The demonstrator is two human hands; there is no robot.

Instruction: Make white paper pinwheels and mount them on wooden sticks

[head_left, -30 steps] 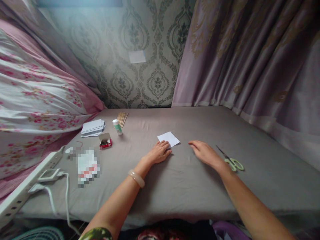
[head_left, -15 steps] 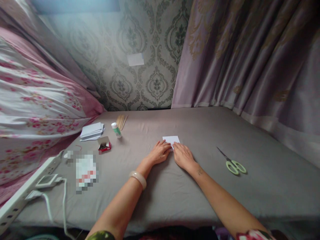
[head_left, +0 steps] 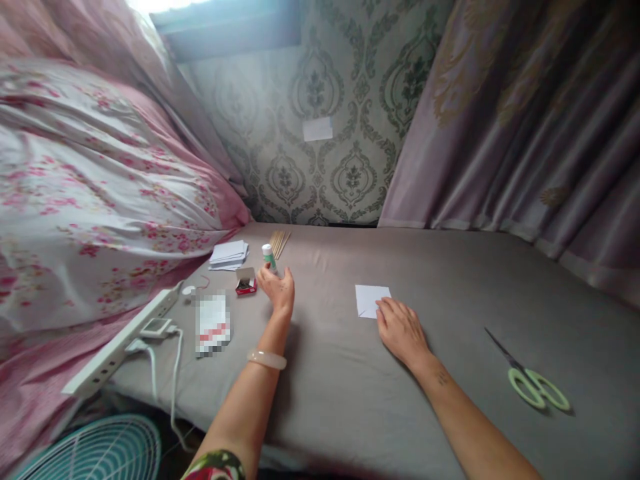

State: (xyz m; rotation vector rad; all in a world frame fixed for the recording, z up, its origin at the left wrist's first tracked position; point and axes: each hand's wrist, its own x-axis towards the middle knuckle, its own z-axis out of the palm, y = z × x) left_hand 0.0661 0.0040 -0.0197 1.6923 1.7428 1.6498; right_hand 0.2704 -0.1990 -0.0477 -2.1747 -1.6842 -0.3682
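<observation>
My left hand (head_left: 278, 288), with a pale bangle (head_left: 267, 360) on its wrist, is at the white and green glue stick (head_left: 269, 254). Its fingers and thumb are spread, and the hand hides the lower end of the upright stick; whether they touch I cannot tell. A small white paper (head_left: 367, 300) with a crease near its lower left corner lies on the grey cloth. My right hand (head_left: 401, 327) rests flat on the paper's right edge, fingers stretched out.
Left of the glue stick are a small red box (head_left: 246, 287), stacked white paper (head_left: 229, 255) and a blurred-out packet (head_left: 213, 323). Thin wooden sticks (head_left: 280, 244) lie behind it. Green-handled scissors (head_left: 530, 377) lie at the right. A power strip (head_left: 120, 343) runs along the left edge.
My left hand has left the paper and moved left to the glue stick, its fingers spreading. My right hand stays on the paper. The view has turned left.
</observation>
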